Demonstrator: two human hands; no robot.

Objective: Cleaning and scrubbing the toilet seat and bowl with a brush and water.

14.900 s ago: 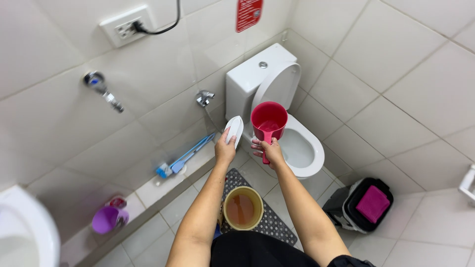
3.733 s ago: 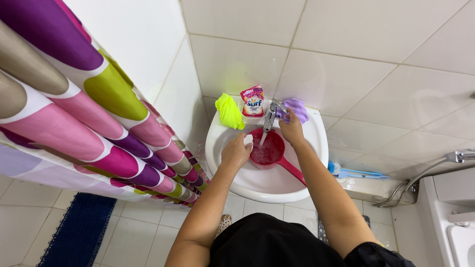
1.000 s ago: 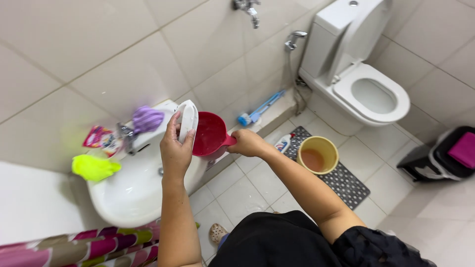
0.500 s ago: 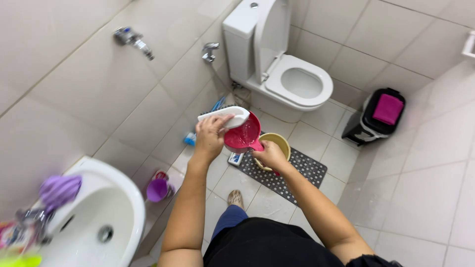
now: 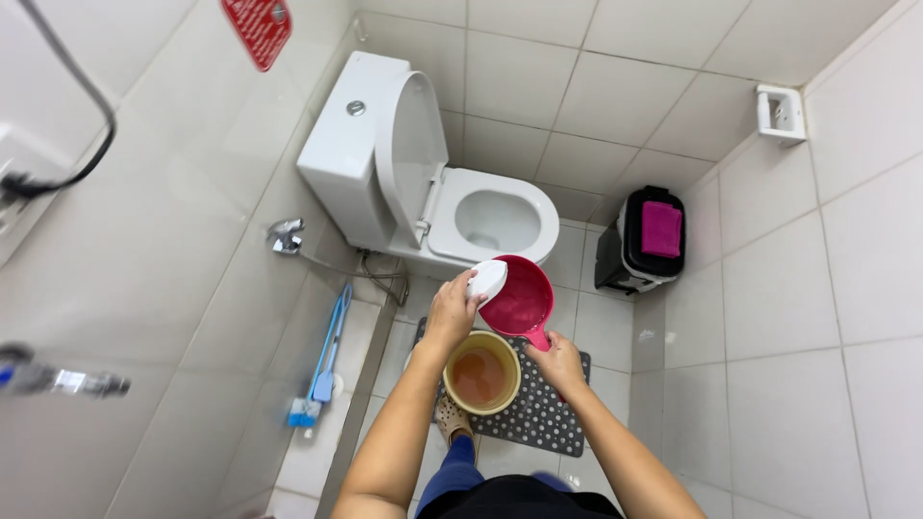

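Observation:
My left hand (image 5: 452,308) grips a small white oval object (image 5: 486,281), holding it against the rim of a red dipper (image 5: 519,298). My right hand (image 5: 558,361) holds the dipper by its handle, low at the right. Water shows inside the dipper. Both hands hover above a yellow bucket (image 5: 481,373) of brownish water that stands on a dark dotted mat (image 5: 548,413). The white toilet (image 5: 452,197), lid raised, is just beyond the hands.
A black bin with a pink liner (image 5: 642,240) stands right of the toilet. A blue brush (image 5: 322,370) lies on the ledge at left, below a wall tap (image 5: 285,235). A paper holder (image 5: 781,112) hangs on the right wall. My foot (image 5: 450,418) is on the mat.
I have turned from the sink toward the toilet. Both hands have carried the dipper and white object along and now hold them over the yellow bucket.

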